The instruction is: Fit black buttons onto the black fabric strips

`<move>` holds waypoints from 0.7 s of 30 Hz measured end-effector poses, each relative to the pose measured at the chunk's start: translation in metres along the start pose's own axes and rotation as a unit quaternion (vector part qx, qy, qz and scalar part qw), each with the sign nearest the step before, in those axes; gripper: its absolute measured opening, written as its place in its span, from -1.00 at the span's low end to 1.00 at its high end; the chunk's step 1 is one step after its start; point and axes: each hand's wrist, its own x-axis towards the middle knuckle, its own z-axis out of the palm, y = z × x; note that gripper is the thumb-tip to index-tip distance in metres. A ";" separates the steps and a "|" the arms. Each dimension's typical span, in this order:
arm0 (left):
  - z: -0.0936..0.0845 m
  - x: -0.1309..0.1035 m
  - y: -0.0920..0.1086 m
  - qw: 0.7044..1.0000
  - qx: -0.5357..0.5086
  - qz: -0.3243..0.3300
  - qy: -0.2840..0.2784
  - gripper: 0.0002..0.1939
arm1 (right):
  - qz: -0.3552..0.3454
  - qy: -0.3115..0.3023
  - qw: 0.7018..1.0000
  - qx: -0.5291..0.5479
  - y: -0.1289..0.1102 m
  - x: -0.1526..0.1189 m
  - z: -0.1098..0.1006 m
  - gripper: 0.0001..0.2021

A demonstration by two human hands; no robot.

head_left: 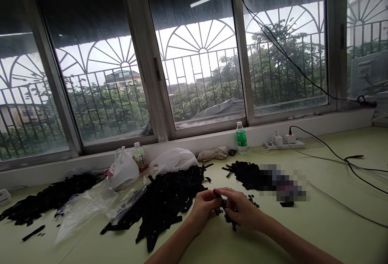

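Note:
My left hand [202, 209] and my right hand [242, 210] meet over the table, both closed with fingertips pinching one short black fabric strip [217, 195]. The strip slants between them, and the fingers hide part of it. Small dark round pieces [234, 227] lie loosely under and beside my right hand; their exact kind is too small to tell. Left of my left hand spreads a big heap of black fabric strips [169, 193]. Beyond my right hand sits a smaller heap of black strips [248, 175].
Further left are another black heap [69, 189], clear plastic [87, 207] and a white bag [123, 169]. A green-labelled bottle [241, 139] and a power strip [283, 145] stand by the windowsill. Cables [336, 155] cross the right side of the pale green table [342, 215].

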 end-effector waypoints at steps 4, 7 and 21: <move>-0.001 0.000 -0.001 1.000 -0.011 -0.007 0.006 -0.73 | -0.017 0.004 1.000 -0.019 0.000 0.002 -0.005 -0.42; -0.003 0.000 0.000 0.999 -0.030 -0.021 0.016 -0.72 | 0.002 0.069 0.996 -0.055 0.011 0.007 -0.022 -0.54; -0.017 0.006 -0.001 0.991 -0.106 -0.086 -0.012 -0.73 | 0.084 0.084 0.973 -0.195 0.054 0.007 -0.070 -0.74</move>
